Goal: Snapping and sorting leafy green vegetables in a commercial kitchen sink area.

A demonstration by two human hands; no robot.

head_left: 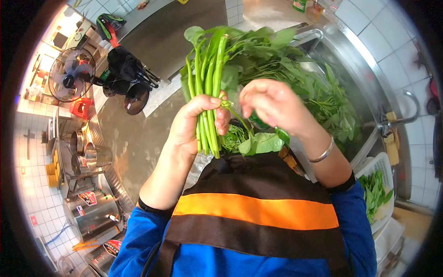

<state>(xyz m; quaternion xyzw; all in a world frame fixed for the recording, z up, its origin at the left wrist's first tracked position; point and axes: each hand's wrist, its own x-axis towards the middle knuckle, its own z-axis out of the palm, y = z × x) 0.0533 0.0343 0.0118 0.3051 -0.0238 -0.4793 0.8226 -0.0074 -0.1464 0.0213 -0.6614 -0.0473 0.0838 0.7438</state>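
My left hand is closed around an upright bundle of long green vegetable stems, their cut ends hanging below the fist. A thin leafy stem bends from beside my left thumb down to a broad leaf in front of my apron. Just to the right, my right hand is raised with its fingers curled, slightly blurred and apart from the bundle. Whether its fingers pinch anything is hidden. Behind both hands spreads a large heap of leafy greens, reaching over the sink's side. Chopped-looking green pieces lie below the bundle.
A steel sink with a tap stands at right. Near my right elbow is a white plastic basket holding leaves. At left are a fan, a red stool, metal pots and a steel drum.
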